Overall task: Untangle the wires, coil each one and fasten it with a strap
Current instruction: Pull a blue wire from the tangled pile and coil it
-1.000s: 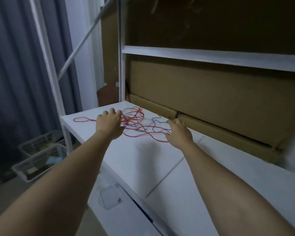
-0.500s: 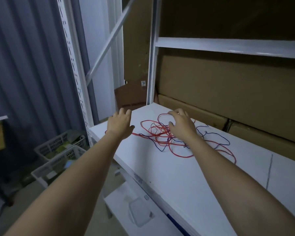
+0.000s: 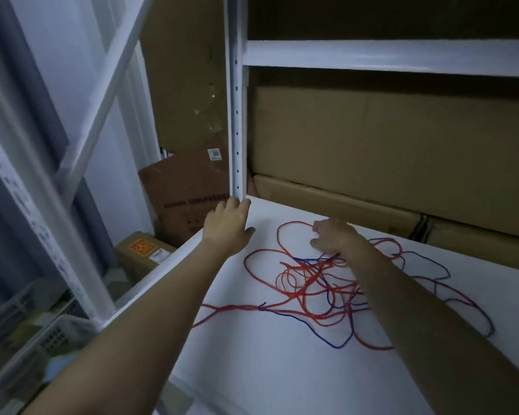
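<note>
A tangle of thin red wire [image 3: 300, 283] and blue wire [image 3: 337, 346] lies spread on the white shelf board [image 3: 267, 369]. My right hand [image 3: 333, 238] is over the far side of the tangle, fingers loosely bent and touching the red loops; no grip on a strand shows. My left hand [image 3: 228, 226] is left of the wires with straight fingers, its tips at the foot of the white shelf upright [image 3: 235, 115]. It holds nothing. One red strand trails under my left forearm to the board's left edge. No strap is in view.
Large cardboard boxes [image 3: 387, 145] fill the back of the shelf just behind the wires. Another shelf beam [image 3: 372, 58] runs overhead. Left of the board stand a diagonal brace [image 3: 102, 100], a small labelled box [image 3: 144, 253] and plastic baskets [image 3: 27, 339] on the floor.
The view has closed in and swung left. My left hand moved off the wires to the upright's foot. My right hand shifted to the tangle's far side.
</note>
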Demonstrator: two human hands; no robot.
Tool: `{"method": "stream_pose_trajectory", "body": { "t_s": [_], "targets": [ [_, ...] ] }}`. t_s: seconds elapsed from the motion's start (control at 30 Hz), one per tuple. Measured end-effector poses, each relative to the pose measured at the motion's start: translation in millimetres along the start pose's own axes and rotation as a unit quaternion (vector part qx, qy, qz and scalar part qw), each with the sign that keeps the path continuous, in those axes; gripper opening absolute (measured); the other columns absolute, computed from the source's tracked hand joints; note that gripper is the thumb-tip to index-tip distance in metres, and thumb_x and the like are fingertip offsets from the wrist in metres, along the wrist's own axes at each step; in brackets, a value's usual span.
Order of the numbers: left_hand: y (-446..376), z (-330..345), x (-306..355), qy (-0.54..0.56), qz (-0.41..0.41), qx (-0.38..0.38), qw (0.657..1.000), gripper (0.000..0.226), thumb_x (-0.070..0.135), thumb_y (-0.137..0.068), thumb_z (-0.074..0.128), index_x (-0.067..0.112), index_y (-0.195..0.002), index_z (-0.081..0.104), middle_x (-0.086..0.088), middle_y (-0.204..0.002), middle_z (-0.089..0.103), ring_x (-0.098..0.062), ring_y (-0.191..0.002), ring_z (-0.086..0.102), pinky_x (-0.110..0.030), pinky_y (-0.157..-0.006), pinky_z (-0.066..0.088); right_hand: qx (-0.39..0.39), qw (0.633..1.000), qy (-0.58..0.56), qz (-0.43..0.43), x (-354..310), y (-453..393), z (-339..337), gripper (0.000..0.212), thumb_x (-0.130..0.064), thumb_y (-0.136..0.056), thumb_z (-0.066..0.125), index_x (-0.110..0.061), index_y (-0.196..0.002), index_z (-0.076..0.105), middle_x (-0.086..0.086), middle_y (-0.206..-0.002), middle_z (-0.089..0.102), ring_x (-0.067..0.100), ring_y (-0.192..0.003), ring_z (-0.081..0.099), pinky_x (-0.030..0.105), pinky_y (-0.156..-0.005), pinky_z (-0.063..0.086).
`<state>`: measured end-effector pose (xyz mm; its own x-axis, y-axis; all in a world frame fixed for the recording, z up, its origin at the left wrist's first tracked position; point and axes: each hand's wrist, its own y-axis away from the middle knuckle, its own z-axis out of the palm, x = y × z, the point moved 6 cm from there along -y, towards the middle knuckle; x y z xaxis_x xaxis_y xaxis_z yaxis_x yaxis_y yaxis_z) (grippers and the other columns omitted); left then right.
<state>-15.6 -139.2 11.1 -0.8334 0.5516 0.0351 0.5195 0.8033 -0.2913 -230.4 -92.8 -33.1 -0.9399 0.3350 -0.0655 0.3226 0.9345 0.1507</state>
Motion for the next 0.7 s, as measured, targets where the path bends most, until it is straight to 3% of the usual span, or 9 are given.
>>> {"method": "stream_pose_trajectory", "body": {
  "t_s": [0.1,0.2,0.3,0.37,0.4,0.47,0.6,0.7],
  "targets": [
    [-23,15,4,0.029,0.048,-0.015,0.998,0.057,0.04,-0.094,0.054,0.014,-0.14,0.033,-0.01,-0.136,0.042,-0.032,-0.119,0.045,-0.04,-0.087,0.044,-0.114,0.99,-0.08,-0.004,-4,8,16,0.05,-0.036,-0.092,0.056,-0.013,-0.136,0.049,0.006,-0.14,0.047,0.023,-0.123,0.047,0.031,-0.097,0.04],
    [-38,33,13,0.052,0.106,-0.028,0.993,0.055,0.04,-0.094,0.053,0.015,-0.14,0.035,-0.01,-0.135,0.043,-0.031,-0.118,0.045,-0.039,-0.085,0.044,-0.056,0.987,-0.152,-0.015,-4,15,15,0.037,-0.03,-0.094,0.057,-0.013,-0.127,0.056,0.005,-0.13,0.054,0.021,-0.117,0.052,0.029,-0.092,0.043],
    [-45,54,27,0.085,0.165,-0.058,0.981,0.054,0.041,-0.094,0.052,0.016,-0.14,0.037,-0.01,-0.135,0.043,-0.03,-0.118,0.046,-0.039,-0.087,0.044,0.058,0.997,-0.029,0.044,16,24,0,0.037,-0.032,-0.097,0.049,-0.02,-0.131,0.054,0.006,-0.135,0.05,0.026,-0.125,0.045,0.038,-0.103,0.038],
    [-45,66,36,0.096,0.202,-0.077,0.972,0.053,0.042,-0.095,0.049,0.017,-0.14,0.039,-0.01,-0.135,0.045,-0.03,-0.117,0.047,-0.039,-0.088,0.045,0.048,0.985,0.09,0.14,33,35,-2,0.042,-0.039,-0.097,0.043,-0.024,-0.136,0.047,0.005,-0.139,0.046,0.028,-0.129,0.039,0.041,-0.107,0.032],
    [-43,72,39,0.098,0.218,-0.088,0.967,0.052,0.044,-0.096,0.047,0.018,-0.14,0.04,-0.009,-0.135,0.045,-0.029,-0.118,0.047,-0.038,-0.09,0.045,0.017,0.98,0.096,0.175,37,41,2,0.043,-0.04,-0.097,0.043,-0.024,-0.137,0.046,0.005,-0.138,0.046,0.029,-0.128,0.041,0.042,-0.106,0.033],
    [-38,83,46,0.109,0.246,-0.12,0.956,0.052,0.047,-0.096,0.045,0.02,-0.14,0.042,-0.007,-0.137,0.046,-0.028,-0.12,0.047,-0.038,-0.094,0.044,-0.019,0.983,0.017,0.181,37,55,17,0.039,-0.033,-0.097,0.047,-0.02,-0.133,0.051,0.006,-0.134,0.052,0.027,-0.12,0.049,0.038,-0.099,0.041],
    [-28,101,49,0.181,0.263,-0.196,0.927,0.046,0.046,-0.094,0.051,0.017,-0.13,0.057,-0.008,-0.128,0.055,-0.025,-0.115,0.052,-0.035,-0.095,0.045,0.089,0.976,-0.142,0.14,20,86,31,0.035,-0.022,-0.095,0.052,-0.018,-0.13,0.058,0.004,-0.131,0.058,0.021,-0.117,0.055,0.029,-0.095,0.045],
    [-22,103,48,0.212,0.28,-0.194,0.916,0.036,0.04,-0.095,0.052,0.015,-0.119,0.065,-0.008,-0.117,0.058,-0.023,-0.106,0.056,-0.032,-0.09,0.046,0.101,0.964,-0.201,0.142,22,96,39,0.036,-0.019,-0.093,0.054,-0.02,-0.129,0.059,0.002,-0.132,0.058,0.019,-0.119,0.054,0.029,-0.1,0.043]
  ]
}}
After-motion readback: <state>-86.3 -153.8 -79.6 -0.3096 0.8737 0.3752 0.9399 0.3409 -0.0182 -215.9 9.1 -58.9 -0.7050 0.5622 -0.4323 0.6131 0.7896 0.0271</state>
